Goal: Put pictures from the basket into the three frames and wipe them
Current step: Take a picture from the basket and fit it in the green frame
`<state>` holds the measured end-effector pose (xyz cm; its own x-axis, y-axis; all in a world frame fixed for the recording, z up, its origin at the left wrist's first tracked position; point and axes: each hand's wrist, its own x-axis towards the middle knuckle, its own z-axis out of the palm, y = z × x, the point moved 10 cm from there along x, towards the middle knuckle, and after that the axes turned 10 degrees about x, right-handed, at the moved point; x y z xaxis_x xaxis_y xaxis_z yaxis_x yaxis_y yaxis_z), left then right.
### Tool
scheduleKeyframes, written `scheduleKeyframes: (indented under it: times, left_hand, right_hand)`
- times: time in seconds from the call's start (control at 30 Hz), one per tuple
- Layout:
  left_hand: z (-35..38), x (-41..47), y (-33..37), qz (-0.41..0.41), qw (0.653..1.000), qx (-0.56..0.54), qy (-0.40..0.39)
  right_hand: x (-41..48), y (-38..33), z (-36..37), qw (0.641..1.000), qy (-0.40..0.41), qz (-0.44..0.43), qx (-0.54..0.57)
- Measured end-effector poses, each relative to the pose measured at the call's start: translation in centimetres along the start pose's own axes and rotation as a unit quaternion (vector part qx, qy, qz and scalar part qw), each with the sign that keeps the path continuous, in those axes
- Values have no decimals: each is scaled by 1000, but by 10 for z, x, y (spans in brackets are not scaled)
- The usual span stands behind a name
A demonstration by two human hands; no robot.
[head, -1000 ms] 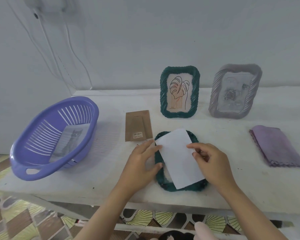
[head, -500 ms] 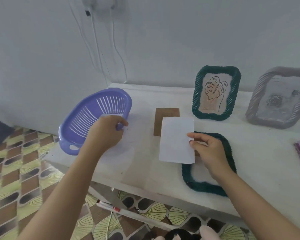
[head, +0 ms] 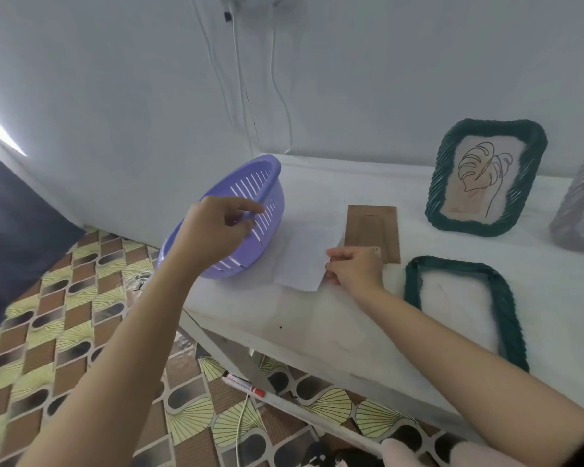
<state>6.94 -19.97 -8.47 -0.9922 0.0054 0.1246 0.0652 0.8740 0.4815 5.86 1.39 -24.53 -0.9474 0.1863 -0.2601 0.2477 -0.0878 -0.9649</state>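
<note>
My left hand (head: pixel 216 230) is at the near rim of the purple slotted basket (head: pixel 263 183), fingers curled and pinched; it hides the basket's inside, so no picture shows there. My right hand (head: pixel 354 267) pinches the right edge of a white sheet (head: pixel 304 254), which lies on the table between the basket and a brown backing board (head: pixel 373 230). A green frame (head: pixel 415 284) lies flat and empty to the right of my right arm. Another green frame (head: pixel 435 197) holding a leaf drawing stands at the back. A grey frame (head: pixel 580 210) is cut off at the right edge.
The white table (head: pixel 317 332) ends just left of the basket, with patterned floor tiles below. White cables (head: pixel 277 96) hang down the wall behind the basket. A marker pen (head: pixel 246 385) lies on the floor under the table. A dark shape (head: pixel 14 230) fills the left edge.
My right hand lifted the white sheet off the flat green frame and carried it left to beside the basket. My left hand moved from the frame to the basket rim. The view swung left.
</note>
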Motion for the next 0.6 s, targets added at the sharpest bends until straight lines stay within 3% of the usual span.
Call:
scheduleKeyframes:
  times: [0.1,0.2,0.4,0.47,0.6]
  left_hand:
    - [0,0,-4,2,1000,-12,-9]
    - [3,0,-3,12,1000,-18,-16]
    - [9,1,-2,35,999,-13,-29]
    - [11,1,-3,39,999,-6,-32]
    - [12,-1,0,48,998,11,-29]
  right_hand:
    - [6,-3,12,998,-7,-31,-54]
    - [9,-12,27,979,-46,-79,-180]
    - [-4,-32,46,877,-65,-201,-432]
    - [-5,-29,48,857,-76,-201,-469]
    - [-4,-27,51,853,-104,-200,-470]
